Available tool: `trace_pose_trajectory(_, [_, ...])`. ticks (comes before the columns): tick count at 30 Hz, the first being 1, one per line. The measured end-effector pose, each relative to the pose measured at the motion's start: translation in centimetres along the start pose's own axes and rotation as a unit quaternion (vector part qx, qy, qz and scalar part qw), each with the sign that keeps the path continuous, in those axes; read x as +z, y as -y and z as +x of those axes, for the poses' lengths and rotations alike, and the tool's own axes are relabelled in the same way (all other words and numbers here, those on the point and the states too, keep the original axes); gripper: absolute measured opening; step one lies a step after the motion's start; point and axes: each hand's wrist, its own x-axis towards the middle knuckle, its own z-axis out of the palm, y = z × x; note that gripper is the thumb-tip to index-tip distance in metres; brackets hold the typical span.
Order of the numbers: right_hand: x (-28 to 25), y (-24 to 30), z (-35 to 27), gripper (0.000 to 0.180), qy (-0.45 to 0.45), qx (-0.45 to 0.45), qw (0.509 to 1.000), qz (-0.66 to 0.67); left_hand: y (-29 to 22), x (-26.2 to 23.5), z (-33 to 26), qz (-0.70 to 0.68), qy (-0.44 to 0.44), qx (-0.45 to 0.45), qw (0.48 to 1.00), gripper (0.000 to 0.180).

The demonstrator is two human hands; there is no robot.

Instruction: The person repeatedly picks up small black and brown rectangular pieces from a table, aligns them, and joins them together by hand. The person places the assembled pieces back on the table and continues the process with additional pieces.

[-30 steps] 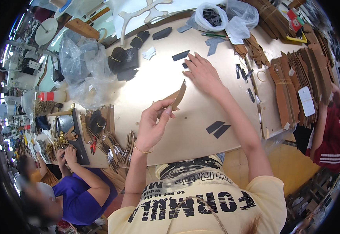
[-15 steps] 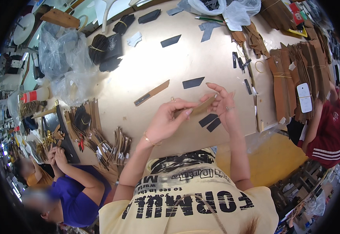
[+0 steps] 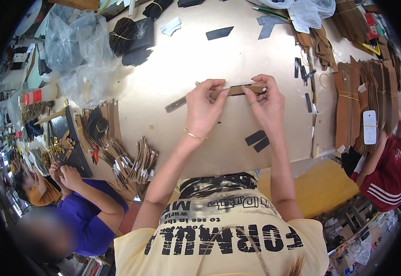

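Observation:
A narrow brown leather-like strip [image 3: 236, 91] is stretched level between my hands above the table. My left hand [image 3: 204, 106] pinches its left part between thumb and fingers. At the other end, near a small white tag, my right hand [image 3: 268, 106] pinches it the same way. Just behind the strip shows the edge of a dark flat piece, mostly hidden. Left of my left hand lies another brown strip with a dark inset [image 3: 175, 105], its far part covered by the hand. Two black pieces [image 3: 256, 137] lie below my right hand.
Bundled brown strips [image 3: 348, 101] line the right side, more [image 3: 143, 161] the left front. Black bundles [image 3: 123, 36] and plastic bags [image 3: 78, 50] sit at the back left. A person in purple [image 3: 92, 211] works at left; a red sleeve [image 3: 386, 177] shows at right.
My hands have moved away from me and brought the strip from a slant to level, now over the dark piece. My right hand's spread fingers have closed on its end. The view has shifted slightly.

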Motion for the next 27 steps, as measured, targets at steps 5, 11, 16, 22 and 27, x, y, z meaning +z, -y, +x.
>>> trace_pose_trajectory(5, [0.01,-0.45,0.18,0.028,-0.004,-0.029,1.000,-0.002,0.18,0.14,-0.01,0.000,-0.011,0.008,1.000,0.021])
trace_pose_trajectory(11, [0.06,-0.70,0.19,0.029,-0.002,-0.031,1.000,-0.003,0.57,0.00,-0.15,-0.020,-0.006,-0.011,1.000,0.019])
trace_pose_trajectory(16, [0.24,-0.65,0.18,0.030,-0.006,-0.025,1.000,0.004,0.55,0.09,-0.13,0.006,-0.012,0.005,1.000,0.017])
trace_pose_trajectory(22, [0.14,-0.50,0.20,0.030,-0.003,-0.028,1.000,-0.007,0.41,0.26,-0.10,0.020,-0.024,0.021,0.999,0.014])
trace_pose_trajectory(27, [0.27,-0.59,0.20,0.030,-0.006,-0.034,0.999,-0.005,0.35,0.33,-0.13,0.029,-0.030,0.030,0.999,0.010])
